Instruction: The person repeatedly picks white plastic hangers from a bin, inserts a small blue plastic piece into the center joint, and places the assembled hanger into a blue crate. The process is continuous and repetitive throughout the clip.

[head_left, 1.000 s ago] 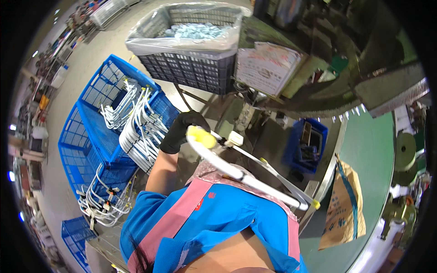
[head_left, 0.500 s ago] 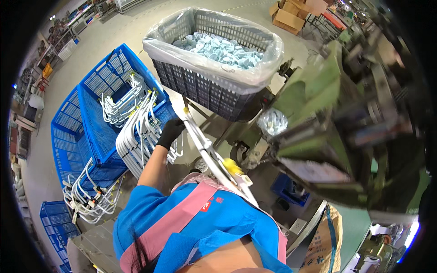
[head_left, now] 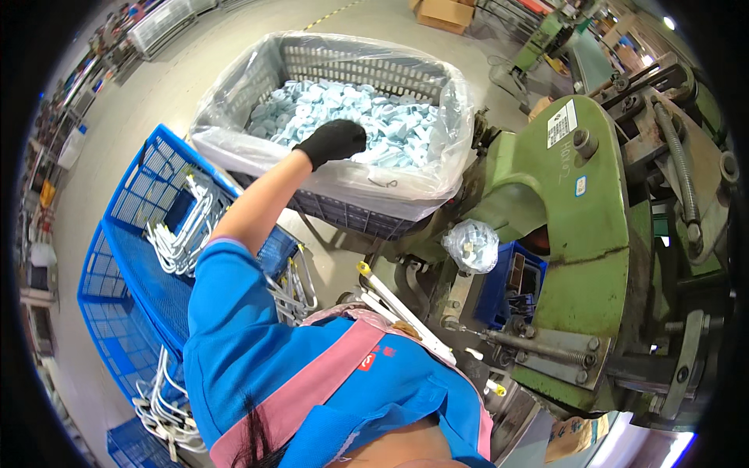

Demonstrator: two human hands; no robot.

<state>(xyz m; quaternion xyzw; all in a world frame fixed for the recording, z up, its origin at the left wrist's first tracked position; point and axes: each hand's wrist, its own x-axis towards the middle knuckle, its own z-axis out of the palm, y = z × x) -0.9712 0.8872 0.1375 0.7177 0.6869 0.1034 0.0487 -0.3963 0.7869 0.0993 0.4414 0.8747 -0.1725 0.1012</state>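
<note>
My left hand [head_left: 334, 143], in a black glove, is over the near part of a plastic-lined crate [head_left: 328, 183]. Its fingers are curled, and whatever may be in them is hidden. Under and beyond it lies a heap of pale blue plastic pieces [head_left: 390, 121], some of them round. My right hand does not show. Close in front of my body, white tubes [head_left: 413, 320] with yellow ends lie slanting beside the green machine [head_left: 585, 203]; my chest covers part of them.
To the left stand blue crates [head_left: 129, 257] with bent white tube frames [head_left: 183, 238]. More frames [head_left: 168, 405] hang near the lower left. A clear plastic bag of small parts [head_left: 472, 246] is at the machine's side, near a small blue bin [head_left: 515, 281].
My left hand has moved from the white tubes up and away to the lined crate. The tubes now lie lower, close to my body. The view has shifted, showing more of the green machine.
</note>
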